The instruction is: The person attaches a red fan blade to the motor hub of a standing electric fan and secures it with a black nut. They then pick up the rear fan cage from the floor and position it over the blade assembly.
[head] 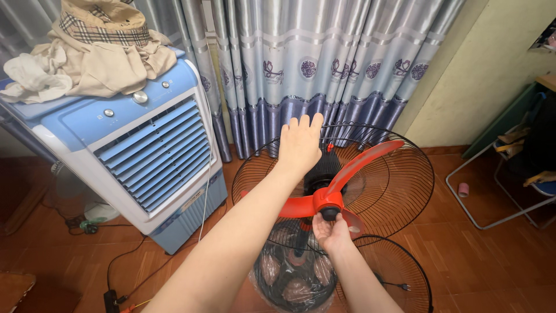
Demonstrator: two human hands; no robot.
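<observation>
Head view shows the left hand, fingers spread flat, resting on the top of the black rear fan guard. Below, the right hand pinches the black hub cap at the centre of the red fan blade, beside a blue air cooler.

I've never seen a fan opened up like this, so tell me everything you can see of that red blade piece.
The red fan blade looks like glossy translucent plastic, with three curved vanes spreading from a round hub. It sits in front of the black wire rear guard, with the front guard off. The right hand grips the dark cap at the hub's centre from below. The left hand rests open behind it, at the guard's upper rim.
</observation>
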